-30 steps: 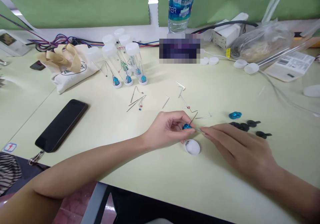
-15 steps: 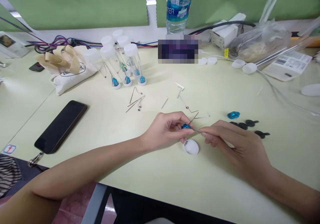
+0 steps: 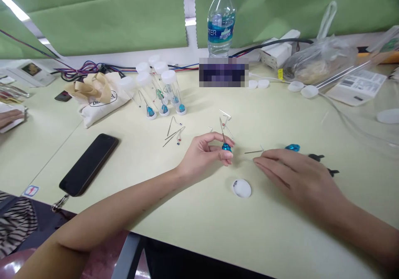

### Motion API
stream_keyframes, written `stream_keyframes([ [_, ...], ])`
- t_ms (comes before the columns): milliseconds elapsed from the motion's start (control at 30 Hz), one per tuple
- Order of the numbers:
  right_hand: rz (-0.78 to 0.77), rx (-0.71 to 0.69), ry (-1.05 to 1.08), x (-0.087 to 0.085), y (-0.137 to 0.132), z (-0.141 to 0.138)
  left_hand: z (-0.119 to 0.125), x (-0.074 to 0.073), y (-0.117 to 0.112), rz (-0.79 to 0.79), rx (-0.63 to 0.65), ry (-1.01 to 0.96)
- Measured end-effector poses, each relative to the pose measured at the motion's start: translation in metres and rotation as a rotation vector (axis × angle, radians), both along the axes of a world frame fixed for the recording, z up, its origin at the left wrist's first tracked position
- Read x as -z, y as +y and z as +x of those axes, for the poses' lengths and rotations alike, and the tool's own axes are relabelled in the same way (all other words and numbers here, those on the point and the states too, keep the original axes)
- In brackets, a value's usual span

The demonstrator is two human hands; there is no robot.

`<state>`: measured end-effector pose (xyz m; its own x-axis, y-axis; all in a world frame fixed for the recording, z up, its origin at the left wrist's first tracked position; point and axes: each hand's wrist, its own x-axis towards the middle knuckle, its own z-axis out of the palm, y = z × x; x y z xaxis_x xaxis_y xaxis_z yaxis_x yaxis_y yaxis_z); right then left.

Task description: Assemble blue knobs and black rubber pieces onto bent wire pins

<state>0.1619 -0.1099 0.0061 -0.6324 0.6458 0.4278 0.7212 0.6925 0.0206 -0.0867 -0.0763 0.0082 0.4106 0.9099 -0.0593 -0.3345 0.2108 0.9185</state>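
My left hand (image 3: 208, 150) pinches a shiny blue metal piece (image 3: 226, 147) between thumb and fingers. A thin bent metal rod (image 3: 222, 130) sticks up out of it. My right hand (image 3: 299, 179) is closed, fingertips together, on a thin hex key (image 3: 247, 158) that points left toward the blue piece, apart from it. Below the hands lies a small white cap (image 3: 242, 188) with tiny dark bits inside. Another L-shaped key (image 3: 254, 151) rests just beyond my right fingertips. A second blue piece (image 3: 292, 147) and black parts (image 3: 333, 172) are partly behind my right hand.
Several clear tubes (image 3: 162, 92) with white caps stand behind, near a cloth bag (image 3: 101, 100). Bent rods (image 3: 174, 133) and small keys (image 3: 225, 113) lie mid-table. A phone (image 3: 89, 165) is at left, a water bottle (image 3: 221, 30) at back. Another person's hand (image 3: 12, 117) shows far left.
The key in my right hand has come away from the blue piece. My left hand has turned that piece so its rod stands nearly upright. The view has shifted somewhat.
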Motion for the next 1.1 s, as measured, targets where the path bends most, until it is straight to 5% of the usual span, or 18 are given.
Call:
stream_keyframes([
  [433, 0.081, -0.087, -0.099, -0.008, 0.004, -0.009, -0.004, 0.001, 0.002, -0.020, 0.123, -0.054],
  [667, 0.218, 0.140, 0.025, -0.024, 0.014, 0.010, -0.005, 0.000, 0.000, 0.056, 0.055, -0.046],
  [933, -0.127, 0.362, 0.184, -0.036, 0.028, 0.019, -0.005, -0.003, -0.004, 0.104, 0.136, -0.053],
  [1100, -0.320, 0.341, 0.167, -0.040, 0.034, 0.028, -0.006, -0.003, -0.006, 0.135, 0.207, -0.080],
])
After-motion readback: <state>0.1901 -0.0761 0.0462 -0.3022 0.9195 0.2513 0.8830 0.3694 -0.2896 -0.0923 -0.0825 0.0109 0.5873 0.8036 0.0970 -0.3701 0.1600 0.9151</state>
